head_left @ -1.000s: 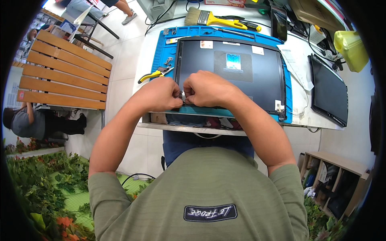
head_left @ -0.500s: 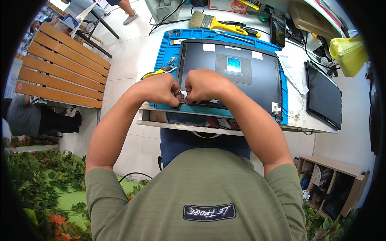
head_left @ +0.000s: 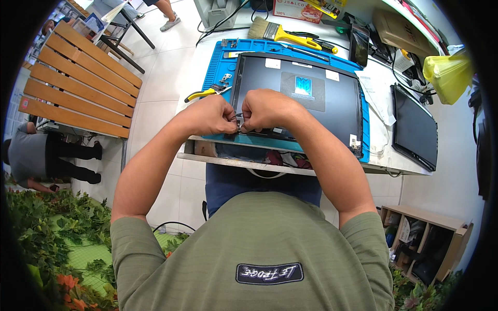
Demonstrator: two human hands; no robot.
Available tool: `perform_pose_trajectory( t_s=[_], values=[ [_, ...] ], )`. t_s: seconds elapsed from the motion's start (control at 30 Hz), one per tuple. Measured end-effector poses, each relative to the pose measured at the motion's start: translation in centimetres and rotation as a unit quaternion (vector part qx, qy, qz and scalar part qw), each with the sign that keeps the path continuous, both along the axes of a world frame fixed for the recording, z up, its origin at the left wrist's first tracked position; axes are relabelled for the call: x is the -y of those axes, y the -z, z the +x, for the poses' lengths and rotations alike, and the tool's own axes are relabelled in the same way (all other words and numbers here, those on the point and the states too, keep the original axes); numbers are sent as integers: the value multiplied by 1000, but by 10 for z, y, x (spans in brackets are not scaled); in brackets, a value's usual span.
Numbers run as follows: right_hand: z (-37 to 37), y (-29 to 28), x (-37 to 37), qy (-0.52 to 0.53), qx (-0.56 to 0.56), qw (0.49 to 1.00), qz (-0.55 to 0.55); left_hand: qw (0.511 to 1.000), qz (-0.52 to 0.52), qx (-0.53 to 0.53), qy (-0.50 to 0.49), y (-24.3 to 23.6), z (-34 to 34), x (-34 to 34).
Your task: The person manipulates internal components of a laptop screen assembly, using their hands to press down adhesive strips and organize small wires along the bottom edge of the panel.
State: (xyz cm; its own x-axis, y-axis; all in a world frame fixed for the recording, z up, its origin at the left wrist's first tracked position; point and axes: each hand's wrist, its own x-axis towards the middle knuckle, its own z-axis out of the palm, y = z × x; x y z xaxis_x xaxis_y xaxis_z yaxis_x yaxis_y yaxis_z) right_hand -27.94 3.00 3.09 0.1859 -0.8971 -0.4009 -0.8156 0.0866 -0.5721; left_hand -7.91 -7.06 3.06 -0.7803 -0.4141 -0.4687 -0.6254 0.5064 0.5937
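A dark laptop screen panel point(head_left: 254, 78) in a thin black frame lies on a blue work mat point(head_left: 213, 73). My left hand point(head_left: 211, 115) and my right hand point(head_left: 267, 110) meet at its near left corner. Both have thumb and fingers pinched together over a small metallic part point(head_left: 239, 120), mostly hidden by the fingertips, so its kind does not show. A metal hinge piece point(head_left: 355, 142) sits at the near right corner. Left of the panel are yellow-handled pliers point(head_left: 199, 95) and small loose metal pieces point(head_left: 225, 78).
A wide brush point(head_left: 265, 30) with a yellow handle lies behind the mat, near a phone point(head_left: 359, 45). On the right are paper point(head_left: 374, 96), a second black screen point(head_left: 415, 124) and a yellow bag point(head_left: 448, 78). An open drawer point(head_left: 228, 159) juts out under the table edge.
My fingers have shifted only slightly at the corner, both hands still pinching. The whole view has moved a little. At far left, another person's arm and hand have come into sight.
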Motion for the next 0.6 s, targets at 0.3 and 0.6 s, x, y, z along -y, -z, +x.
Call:
perform_pose_trajectory(
  t_s=[0.3, 0.6],
  values=[
    [-3, -2, 0, -17, 11, 1000, -3, 998, -56, 12, -12, -2, 0, -9],
    [-7, 0, 3, -12, 16, 1000, 23, 998, -55, 24, -9, -3, -7, -5]
  ],
)
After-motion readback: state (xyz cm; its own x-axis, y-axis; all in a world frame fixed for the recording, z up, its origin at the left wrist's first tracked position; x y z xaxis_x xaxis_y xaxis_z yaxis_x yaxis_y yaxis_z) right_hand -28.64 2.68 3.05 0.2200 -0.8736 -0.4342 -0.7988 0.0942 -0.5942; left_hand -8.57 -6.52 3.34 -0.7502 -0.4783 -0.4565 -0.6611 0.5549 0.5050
